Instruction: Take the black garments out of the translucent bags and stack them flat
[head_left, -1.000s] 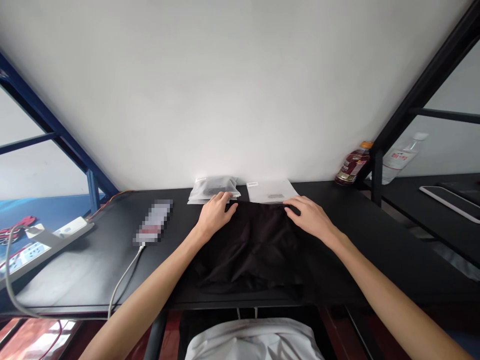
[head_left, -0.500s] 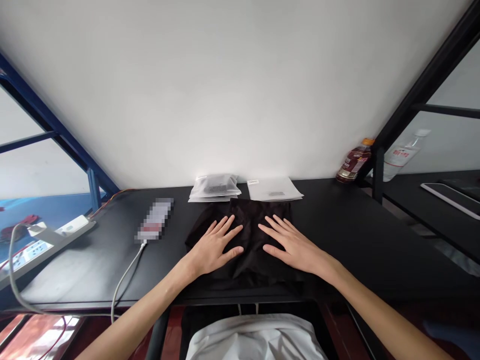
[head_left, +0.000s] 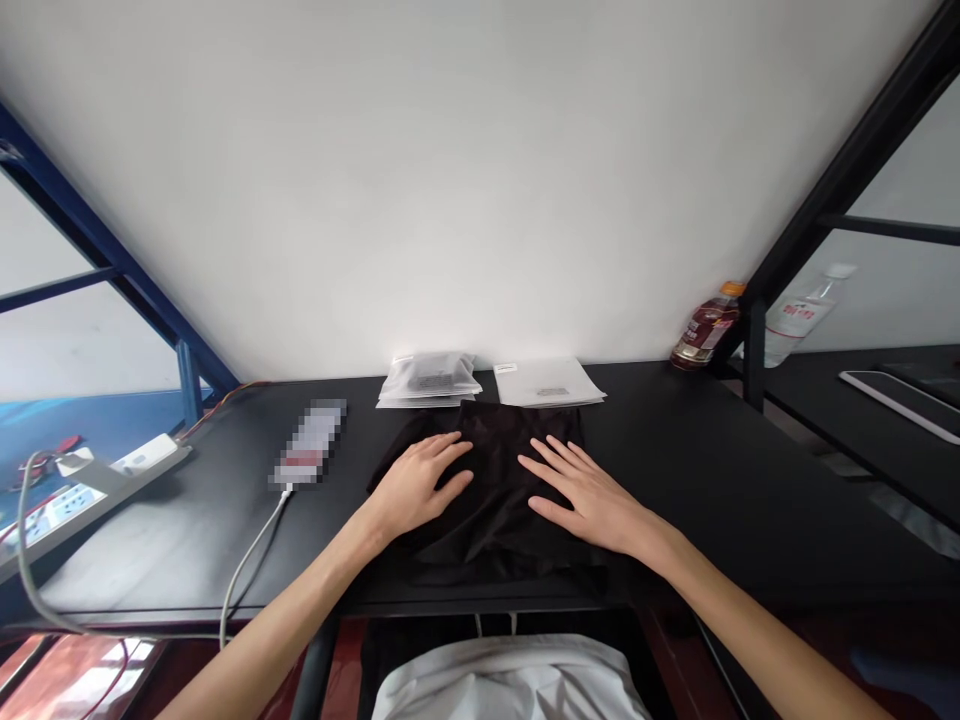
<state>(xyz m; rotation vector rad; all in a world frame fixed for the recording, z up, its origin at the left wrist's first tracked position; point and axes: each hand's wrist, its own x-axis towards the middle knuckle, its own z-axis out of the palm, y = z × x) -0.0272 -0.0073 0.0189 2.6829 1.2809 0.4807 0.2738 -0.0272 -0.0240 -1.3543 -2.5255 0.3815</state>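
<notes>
Fingers of the left hand (head_left: 411, 487) and right hand (head_left: 589, 492) lie spread, flat on the black garment (head_left: 491, 475) at the desk (head_left: 750, 480) front; nothing pinched, so pressure could bunch the cloth or slide it off the edge.

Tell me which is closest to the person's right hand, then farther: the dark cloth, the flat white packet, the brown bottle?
From the right hand:
1. Black cloth, directly under the palm.
2. Flat white plastic packet, behind the cloth by the wall.
3. Brown drink bottle, far back right by the black post.
</notes>
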